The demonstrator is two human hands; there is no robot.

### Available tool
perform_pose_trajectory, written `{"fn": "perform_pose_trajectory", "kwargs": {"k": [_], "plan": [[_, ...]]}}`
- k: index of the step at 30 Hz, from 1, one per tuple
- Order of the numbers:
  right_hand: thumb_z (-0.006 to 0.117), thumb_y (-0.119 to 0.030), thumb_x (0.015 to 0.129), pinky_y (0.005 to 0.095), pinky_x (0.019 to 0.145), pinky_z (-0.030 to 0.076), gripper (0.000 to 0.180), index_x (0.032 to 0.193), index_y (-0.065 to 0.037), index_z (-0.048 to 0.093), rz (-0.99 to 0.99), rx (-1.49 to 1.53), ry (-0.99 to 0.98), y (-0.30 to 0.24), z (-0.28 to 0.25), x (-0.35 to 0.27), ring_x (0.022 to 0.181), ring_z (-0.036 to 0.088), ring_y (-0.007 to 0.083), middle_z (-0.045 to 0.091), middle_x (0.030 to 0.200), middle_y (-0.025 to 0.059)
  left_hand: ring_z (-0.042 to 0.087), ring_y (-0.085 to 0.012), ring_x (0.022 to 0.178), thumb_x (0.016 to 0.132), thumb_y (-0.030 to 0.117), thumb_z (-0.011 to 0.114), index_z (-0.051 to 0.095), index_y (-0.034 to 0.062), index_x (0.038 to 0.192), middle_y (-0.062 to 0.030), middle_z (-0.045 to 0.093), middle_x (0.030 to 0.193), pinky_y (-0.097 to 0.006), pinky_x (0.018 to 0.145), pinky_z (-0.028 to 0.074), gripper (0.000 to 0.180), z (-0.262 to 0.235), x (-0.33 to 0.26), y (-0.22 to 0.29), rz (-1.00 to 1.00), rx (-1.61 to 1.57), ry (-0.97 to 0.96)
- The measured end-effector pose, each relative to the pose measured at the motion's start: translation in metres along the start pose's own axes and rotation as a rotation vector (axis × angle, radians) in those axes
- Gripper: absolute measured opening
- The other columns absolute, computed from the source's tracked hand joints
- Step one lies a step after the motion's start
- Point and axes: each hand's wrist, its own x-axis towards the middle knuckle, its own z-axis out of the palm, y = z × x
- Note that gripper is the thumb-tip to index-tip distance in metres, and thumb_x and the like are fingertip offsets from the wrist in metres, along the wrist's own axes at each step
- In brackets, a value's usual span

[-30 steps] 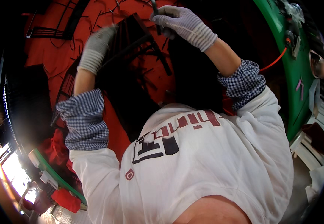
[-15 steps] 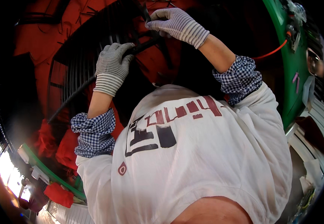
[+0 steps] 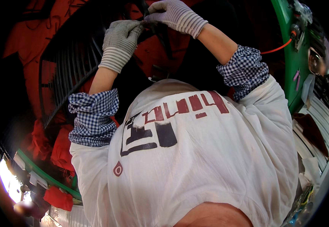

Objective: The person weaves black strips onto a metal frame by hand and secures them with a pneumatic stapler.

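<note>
One wide red covering (image 3: pixel 26 41) spreads beneath the work, far left; if it's loose, it could slide and let anything on it shift. Black slatted frame (image 3: pixel 75 62) lies on the left, running from the near side toward the hands; push on its far end could swing the near end out. Left hand (image 3: pixel 121 42), gloved, is at the frame's far right part, fingers close together; can't tell if they clamp it or just rest there. Light contact would mean weak bracing. Right hand (image 3: pixel 175 17), also gloved, is just right of it, thumb and fingers seemingly pinched on a black strip (image 3: pixel 144 8). Strip is thin, so knit fabric may slip, and dark-on-dark could hide misalignment. Fingertips nearly meet; a slip could nip one.
</note>
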Motion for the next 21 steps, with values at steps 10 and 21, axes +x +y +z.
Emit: {"fn": "perform_pose_trajectory", "kwargs": {"k": [10,21], "plan": [[0.073,-0.019,0.09,0.0334,0.075,0.052,0.023,0.101,0.002,0.07,-0.004,-0.034,0.049,-0.007,0.003,0.01,0.081,0.069,0.0226,0.072,0.087,0.0151,0.064,-0.0111,0.075,0.089,0.029,0.077,0.073,0.004,0.118,-0.0056,0.074,0.094,-0.026,0.071,0.054,0.039,0.008,0.026,0.004,-0.471,-0.368,-0.289],[0.064,-0.01,0.095,0.0253,0.065,0.05,0.014,0.102,0.002,0.07,-0.088,0.258,0.423,-0.042,-0.058,-0.049,0.071,0.062,0.0099,0.07,0.085,0.0054,0.069,-0.0152,0.08,0.086,0.036,0.08,0.078,0.0093,0.106,-0.0043,0.076,0.091,-0.03,0.075,0.056,0.034,0.006,0.02,-0.007,-0.433,-0.553,-0.25]]}}
